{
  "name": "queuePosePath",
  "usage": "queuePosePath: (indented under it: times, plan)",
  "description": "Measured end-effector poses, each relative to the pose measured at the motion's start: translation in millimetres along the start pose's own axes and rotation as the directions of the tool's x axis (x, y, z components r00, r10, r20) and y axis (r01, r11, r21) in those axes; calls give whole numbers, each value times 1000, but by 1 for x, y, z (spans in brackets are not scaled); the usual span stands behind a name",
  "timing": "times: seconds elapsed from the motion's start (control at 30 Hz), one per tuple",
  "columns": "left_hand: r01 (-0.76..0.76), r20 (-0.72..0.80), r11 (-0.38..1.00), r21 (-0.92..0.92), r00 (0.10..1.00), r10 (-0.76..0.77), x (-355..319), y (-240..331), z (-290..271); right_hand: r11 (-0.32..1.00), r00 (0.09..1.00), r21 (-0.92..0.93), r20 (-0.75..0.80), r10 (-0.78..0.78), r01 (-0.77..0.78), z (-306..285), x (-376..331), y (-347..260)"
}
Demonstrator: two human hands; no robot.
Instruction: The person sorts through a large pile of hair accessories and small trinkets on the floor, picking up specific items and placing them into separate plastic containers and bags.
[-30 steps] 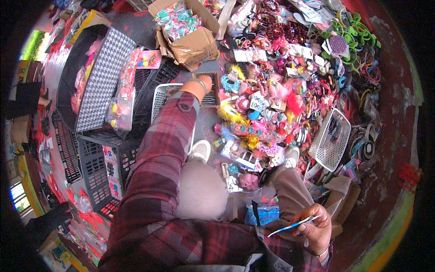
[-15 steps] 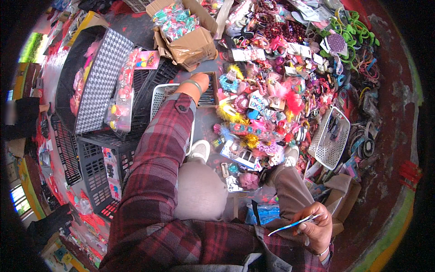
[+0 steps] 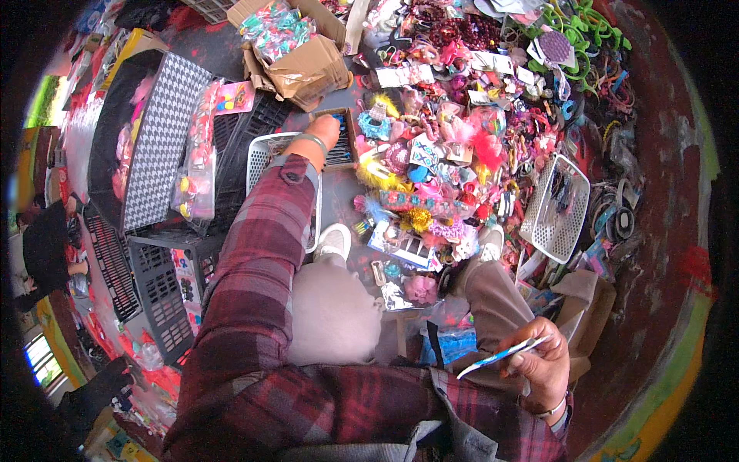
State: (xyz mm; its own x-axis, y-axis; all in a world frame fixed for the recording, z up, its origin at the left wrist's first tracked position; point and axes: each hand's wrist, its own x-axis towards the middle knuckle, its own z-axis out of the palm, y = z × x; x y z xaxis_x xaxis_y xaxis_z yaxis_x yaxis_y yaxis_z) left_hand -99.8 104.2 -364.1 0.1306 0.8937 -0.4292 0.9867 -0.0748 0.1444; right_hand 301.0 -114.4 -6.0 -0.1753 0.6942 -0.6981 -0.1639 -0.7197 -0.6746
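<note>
My left hand [image 3: 326, 131] reaches forward over a shallow brown box [image 3: 354, 145] that holds thin dark strips. Its fingers point away and are mostly hidden, so whether they grip anything does not show. Low on the right, my right hand [image 3: 543, 373] pinches a thin blue-and-white card [image 3: 500, 356], seen nearly edge-on, between thumb and fingers. Beneath my left forearm stands a white plastic basket [image 3: 259, 158], largely covered by the sleeve.
Hair accessories [image 3: 439, 177] lie heaped ahead, with green headbands [image 3: 589, 46] at the far right. A white basket [image 3: 531, 228] stands right of the heap. An open carton [image 3: 315, 75] with small packets is at the back, and a houndstooth-patterned bin [image 3: 171, 138] at the left.
The view has shifted slightly. My left hand now lies further over the brown box, with its fingers lower in it. My right hand still holds the card, a little more turned.
</note>
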Motion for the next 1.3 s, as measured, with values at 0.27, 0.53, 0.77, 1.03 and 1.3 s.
queuePosePath:
  times: [0.27,0.53,0.77,1.03,1.3]
  plan:
    - [-58,-468,981,-183,883,-35,-88,-30,-40,988,987,-32,-61,-150,148,2,-10,7]
    - [158,-225,810,-565,915,-336,-240,0,63,956,952,-21,-83,-294,293,12,-5,9]
    - [141,76,944,-298,989,-124,-312,9,182,933,933,23,-42,-357,358,-1,0,19]
    - [391,656,-581,-713,665,-358,-331,-12,158,929,918,-28,-145,-370,370,4,12,26]
    - [228,662,-775,-589,686,-301,-289,-9,194,945,936,-104,-143,-322,309,28,22,24]
